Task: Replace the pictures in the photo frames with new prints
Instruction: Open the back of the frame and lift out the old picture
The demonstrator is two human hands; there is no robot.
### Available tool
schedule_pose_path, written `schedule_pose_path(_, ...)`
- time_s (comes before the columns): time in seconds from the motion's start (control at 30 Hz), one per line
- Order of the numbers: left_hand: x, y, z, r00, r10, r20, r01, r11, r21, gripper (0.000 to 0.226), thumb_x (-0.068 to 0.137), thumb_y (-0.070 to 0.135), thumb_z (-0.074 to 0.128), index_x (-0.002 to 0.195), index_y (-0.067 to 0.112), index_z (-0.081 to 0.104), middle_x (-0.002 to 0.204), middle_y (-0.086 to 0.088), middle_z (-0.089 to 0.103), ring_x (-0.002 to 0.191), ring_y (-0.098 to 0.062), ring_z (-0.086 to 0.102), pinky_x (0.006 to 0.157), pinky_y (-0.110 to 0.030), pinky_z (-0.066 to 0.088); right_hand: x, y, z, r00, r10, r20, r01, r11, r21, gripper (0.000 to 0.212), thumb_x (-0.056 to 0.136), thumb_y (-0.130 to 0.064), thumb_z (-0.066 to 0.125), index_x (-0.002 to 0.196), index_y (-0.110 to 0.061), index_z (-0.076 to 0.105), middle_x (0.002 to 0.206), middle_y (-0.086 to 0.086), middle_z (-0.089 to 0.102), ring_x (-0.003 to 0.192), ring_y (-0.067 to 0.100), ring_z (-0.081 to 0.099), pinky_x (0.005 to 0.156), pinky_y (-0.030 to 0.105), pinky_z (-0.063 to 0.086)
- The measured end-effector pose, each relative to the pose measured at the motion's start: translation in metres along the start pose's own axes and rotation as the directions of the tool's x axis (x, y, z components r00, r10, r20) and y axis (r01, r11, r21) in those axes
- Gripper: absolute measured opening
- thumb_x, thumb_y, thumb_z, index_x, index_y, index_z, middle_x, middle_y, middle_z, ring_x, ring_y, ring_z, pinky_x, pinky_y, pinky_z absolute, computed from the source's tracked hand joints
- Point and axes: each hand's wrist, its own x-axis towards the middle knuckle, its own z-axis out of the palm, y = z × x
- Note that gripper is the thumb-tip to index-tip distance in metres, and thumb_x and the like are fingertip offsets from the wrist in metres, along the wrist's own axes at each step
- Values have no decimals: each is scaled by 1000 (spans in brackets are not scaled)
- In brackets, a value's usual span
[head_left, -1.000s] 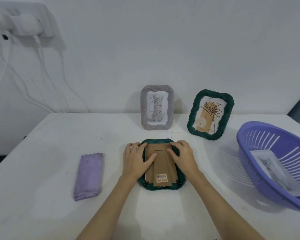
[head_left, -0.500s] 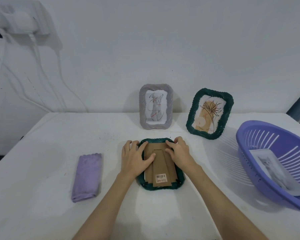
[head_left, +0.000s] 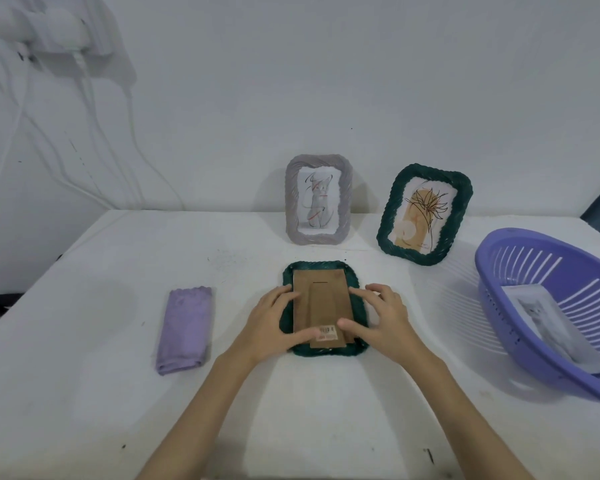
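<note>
A dark green photo frame [head_left: 326, 271] lies face down on the white table [head_left: 84, 393], its brown cardboard back [head_left: 321, 296] facing up. My left hand [head_left: 271, 323] rests on the frame's left side with its thumb near the barcode sticker. My right hand [head_left: 381, 317] lies on the right side, thumb pressing the back's lower edge, fingers spread. Behind it, a grey frame [head_left: 317, 199] with a cat drawing and a green frame [head_left: 425, 214] with a plant print stand against the wall. A cat print [head_left: 548, 327] lies in the purple basket [head_left: 520, 254].
A folded purple cloth [head_left: 184, 329] lies left of the face-down frame. The purple basket takes up the table's right edge. White cables [head_left: 84, 109] hang down the wall at the far left.
Both hands slid from the top edge of the face-down frame towards me, down to its lower sides. The frame has stayed in place.
</note>
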Motion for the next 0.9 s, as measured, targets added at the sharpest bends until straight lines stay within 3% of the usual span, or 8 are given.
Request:
schedule_pose_path(0.07, -13, 0, 1, 999, 45, 30, -45, 999, 17, 102, 47, 78, 57, 134, 28, 41, 145, 14, 27, 135, -6, 21, 114, -27, 18, -17, -2, -3, 999, -18, 32, 19, 999, -49, 89, 50, -75, 68, 127, -36, 48, 123, -11, 32, 118, 7, 23, 100, 25, 18)
schedule_pose_path(0.17, -24, 2, 6, 994, 103, -44, -103, 995, -9, 93, 48, 73, 59, 126, 23, 51, 136, 17, 31, 132, -3, 23, 112, -23, 17, -28, 2, 1, 999, -35, 38, 39, 993, -111, 95, 37, -80, 55, 122, -38, 51, 121, -14, 32, 118, 6, 22, 93, 20, 14)
schedule_pose_path(0.23, -29, 0, 10, 991, 103, -89, -108, 993, -49, 81, 51, 70, 60, 116, 23, 58, 133, 15, 37, 131, -4, 27, 111, -21, 20, -31, 6, 5, 999, -35, 23, 38, 993, -108, 82, 40, -74, 65, 113, -37, 57, 125, -12, 39, 120, 9, 26, 86, 17, 13)
schedule_pose_path(0.3, -33, 0, 13, 989, 88, -118, -99, 991, -87, 65, 53, 65, 67, 102, 23, 62, 128, 14, 43, 126, -2, 32, 107, -19, 25, -34, 7, 8, 1000, -23, -16, 21, 997, -79, 59, 50, -55, 81, 102, -34, 62, 128, -8, 44, 121, 13, 29, 80, 17, 13)
schedule_pose_path(0.4, -38, -1, 15, 987, 71, -142, -90, 987, -132, 38, 61, 42, 80, 85, 20, 61, 122, 12, 49, 125, -2, 37, 105, -21, 31, -38, 8, 12, 998, -18, -56, 17, 1000, -21, 39, 58, -40, 83, 92, -30, 66, 130, -5, 49, 121, 14, 32, 80, 18, 14)
schedule_pose_path(0.53, -41, -2, 15, 992, 49, -115, -71, 978, -195, 30, 63, 29, 82, 80, 21, 59, 125, 10, 50, 131, -8, 37, 108, -25, 30, -40, 6, 13, 997, 10, -79, -5, 998, 60, 37, 57, -32, 85, 89, -25, 68, 133, -2, 49, 123, 13, 31, 91, 23, 16)
schedule_pose_path(0.7, -44, 3, 15, 993, 19, -118, -51, 962, -267, 28, 64, 21, 82, 76, 26, 57, 128, 6, 51, 132, -11, 38, 107, -20, 27, -40, 6, 14, 994, 32, -106, -22, 995, 98, 36, 55, -27, 87, 86, -22, 70, 135, 2, 51, 125, 16, 33, 96, 26, 18)
schedule_pose_path(0.9, -44, 6, 15, 993, -9, -117, -26, 954, -299, 27, 64, 17, 82, 67, 30, 59, 134, 0, 51, 137, -17, 33, 115, -37, 26, -40, 7, 15, 995, 28, -99, -19, 996, 87, 33, 55, -28, 86, 84, -25, 70, 135, 1, 51, 125, 16, 32, 93, 22, 15)
